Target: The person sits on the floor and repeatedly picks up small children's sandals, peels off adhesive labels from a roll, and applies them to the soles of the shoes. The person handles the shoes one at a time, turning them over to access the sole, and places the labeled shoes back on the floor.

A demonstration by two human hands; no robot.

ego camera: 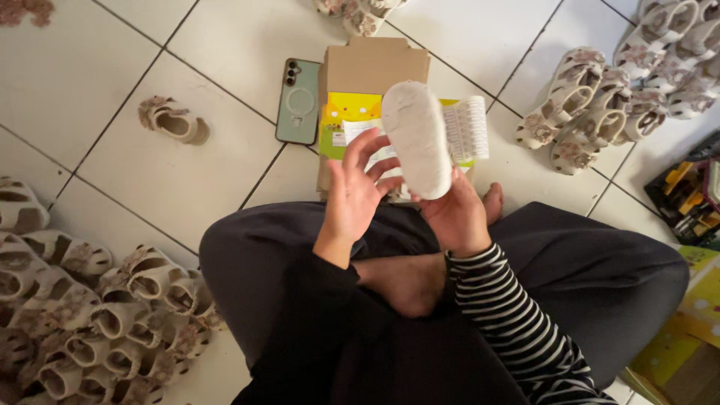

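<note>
gripped from below, the small cream-white child's sandal (417, 139) sits in the right hand (454, 217), whose fingers close around its lower end while the wrist shows a black-and-white striped sleeve (510, 322). the left hand (352, 191) is spread, fingers fanned and loose, its fingertips just beside the sandal's left edge; whether they actually touch it is hard to tell. the sandal is turned sole toward the camera, its long axis running nearly upright in the view with a slight lean to the left at the top, so its free end points away from the person, toward the box. that sole looks pale, oval and finely textured, with no strap visible from this side. it is held up in the air above the open brown cardboard box (373, 67) with a yellow and green printed panel, and a white ribbed paper slip (466, 127) shows just behind the sandal's right edge. relative to the grip, most of the sandal rises above the right hand and lies to the right of the left palm. a mint-green cased phone (298, 101) lies on the white tiled floor (225, 45) beside the box, a lone beige floral sandal (171, 120) further left, and heaps of similar sandals (112, 322) sit on both sides of the crossed legs.
</note>
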